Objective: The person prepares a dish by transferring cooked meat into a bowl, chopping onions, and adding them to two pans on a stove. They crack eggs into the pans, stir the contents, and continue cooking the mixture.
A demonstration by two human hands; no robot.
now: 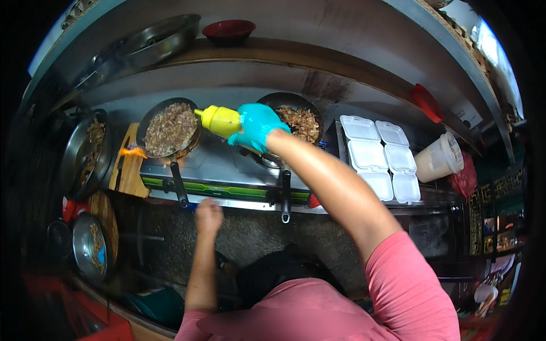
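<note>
My right hand (259,128), in a turquoise glove, grips a yellow squeeze bottle (219,121) lying nearly level, its nozzle pointing left at the rim of a frying pan. That pan holds chopped, browned food (170,129) on the left burner of a gas stove (222,166); an orange flame (133,152) shows at its left. Partly behind my right hand, a second pan (285,99) of darker chopped food sits on the right burner. My bare left hand (209,216) is low at the stove's front edge, right of the left pan's handle (178,183); its fingers are unclear.
White foam boxes (367,155) stand in rows right of the stove, beside a lidded plastic tub (435,160). Left are a wooden board (135,172), a large metal pan (70,153) and a metal bowl (81,243) with food. A red bowl (229,30) rests on the shelf above.
</note>
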